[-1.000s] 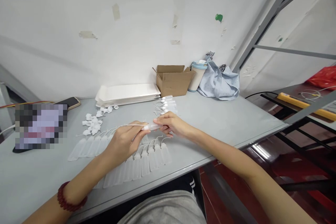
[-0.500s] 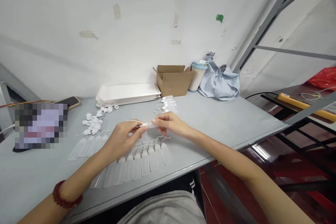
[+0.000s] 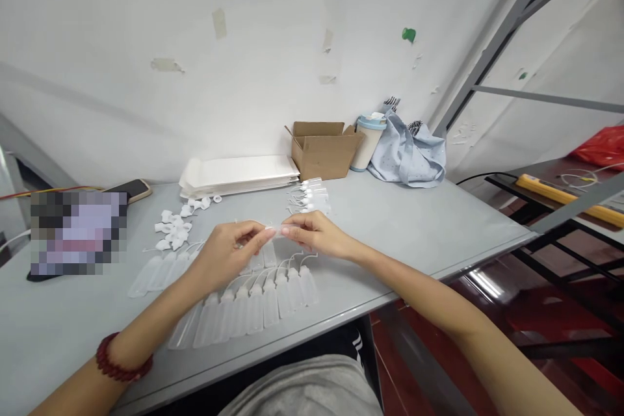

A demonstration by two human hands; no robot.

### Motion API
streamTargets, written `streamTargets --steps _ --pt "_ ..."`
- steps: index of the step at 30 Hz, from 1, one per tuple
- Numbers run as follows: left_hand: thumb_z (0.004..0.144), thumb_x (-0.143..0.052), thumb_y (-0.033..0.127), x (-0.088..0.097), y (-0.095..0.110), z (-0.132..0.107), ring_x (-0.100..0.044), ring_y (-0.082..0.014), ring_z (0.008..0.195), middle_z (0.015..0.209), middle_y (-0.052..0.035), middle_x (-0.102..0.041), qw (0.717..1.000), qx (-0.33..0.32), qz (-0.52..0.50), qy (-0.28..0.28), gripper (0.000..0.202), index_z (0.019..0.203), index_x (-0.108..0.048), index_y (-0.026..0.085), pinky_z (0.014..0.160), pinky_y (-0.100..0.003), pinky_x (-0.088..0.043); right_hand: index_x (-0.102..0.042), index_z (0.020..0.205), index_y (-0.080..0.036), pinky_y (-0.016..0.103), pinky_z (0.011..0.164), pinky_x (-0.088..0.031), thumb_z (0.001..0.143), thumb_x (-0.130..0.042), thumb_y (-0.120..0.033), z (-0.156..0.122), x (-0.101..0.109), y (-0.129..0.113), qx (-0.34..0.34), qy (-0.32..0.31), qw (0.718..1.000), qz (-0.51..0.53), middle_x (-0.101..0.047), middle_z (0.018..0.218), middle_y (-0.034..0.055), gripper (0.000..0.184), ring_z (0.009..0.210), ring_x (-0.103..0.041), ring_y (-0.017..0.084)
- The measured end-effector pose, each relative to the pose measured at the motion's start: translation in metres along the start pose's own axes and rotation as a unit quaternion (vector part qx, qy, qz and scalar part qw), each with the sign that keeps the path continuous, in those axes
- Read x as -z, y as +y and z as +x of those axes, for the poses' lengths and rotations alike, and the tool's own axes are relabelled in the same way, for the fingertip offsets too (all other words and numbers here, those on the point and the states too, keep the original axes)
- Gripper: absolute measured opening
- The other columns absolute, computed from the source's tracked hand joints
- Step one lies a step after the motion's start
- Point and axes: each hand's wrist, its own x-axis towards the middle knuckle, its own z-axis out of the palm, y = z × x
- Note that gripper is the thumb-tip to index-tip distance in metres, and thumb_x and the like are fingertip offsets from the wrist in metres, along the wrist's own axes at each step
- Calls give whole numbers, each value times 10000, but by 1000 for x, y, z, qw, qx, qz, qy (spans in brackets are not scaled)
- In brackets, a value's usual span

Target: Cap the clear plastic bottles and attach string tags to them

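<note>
Both hands meet above the grey table (image 3: 414, 227). My left hand (image 3: 227, 257) pinches the cap end of a small clear plastic bottle (image 3: 281, 231), and my right hand (image 3: 316, 234) grips its body. Below them lies a row of several translucent squeeze bottles (image 3: 253, 302) with thin strings. A second row of bottles (image 3: 160, 270) lies to the left. A pile of small white caps (image 3: 174, 224) sits behind that row. More small capped bottles (image 3: 309, 196) lie just beyond my right hand.
A stack of white paper bags (image 3: 238, 172), an open cardboard box (image 3: 322, 148), a lidded cup (image 3: 368, 140) and a pale blue cloth bag (image 3: 407, 153) stand along the wall. A phone (image 3: 131, 190) lies at the left. A metal rack (image 3: 550, 195) stands at the right.
The thin tube that stuck out from my left hand a second ago has been drawn in. Both hands have risen slightly and stay pinched together on the small bottle.
</note>
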Motion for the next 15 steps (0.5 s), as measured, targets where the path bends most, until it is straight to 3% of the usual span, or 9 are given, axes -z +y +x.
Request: streamTargets --steps 2,4,6,9,12,15 --pt "907 -402 499 12 -14 3 -586 -170 679 724 -18 -669 998 6 68 8 410 757 -639 200 625 -258 -456 -641 869 -136 228 542 -339 887 -534 -472 3 3 4 12 48 998 -34 -490 617 -29 353 552 -434 91" --pt "912 -383 418 27 -32 4 -600 -246 833 881 -89 -688 977 27 211 20 364 851 -650 178 701 -330 -469 -639 863 -140 229 577 -350 902 -507 -450 7 10 9 30 105 991 -75 -532 668 -6 339 602 -451 101" --pt "902 -367 332 41 -45 3 -550 -362 997 993 -188 -658 927 86 364 17 360 947 -656 121 715 -403 -465 -647 903 -145 233 607 -362 909 -493 -431 11 21 14 41 161 979 -114 -581 736 15 326 645 -475 114" --pt "897 -345 279 52 -52 1 -522 -422 1007 966 -248 -631 866 156 475 -11 385 1004 -652 74 698 -423 -455 -661 980 -144 242 651 -389 906 -486 -373 16 39 20 27 227 960 -162 -640 817 38 298 706 -526 139" --pt "911 -319 274 51 -50 -1 -536 -414 974 910 -239 -634 860 175 478 -38 388 964 -654 86 681 -400 -444 -666 1023 -133 259 695 -416 896 -469 -290 20 55 24 2 266 945 -190 -680 923 68 282 808 -571 171" --pt "900 -329 274 48 -54 -2 -539 -399 914 824 -218 -627 878 172 445 -32 351 830 -639 125 645 -393 -429 -657 1100 -120 285 756 -434 891 -468 -251 22 65 30 -3 287 933 -218 -680 1095 104 310 913 -582 196"
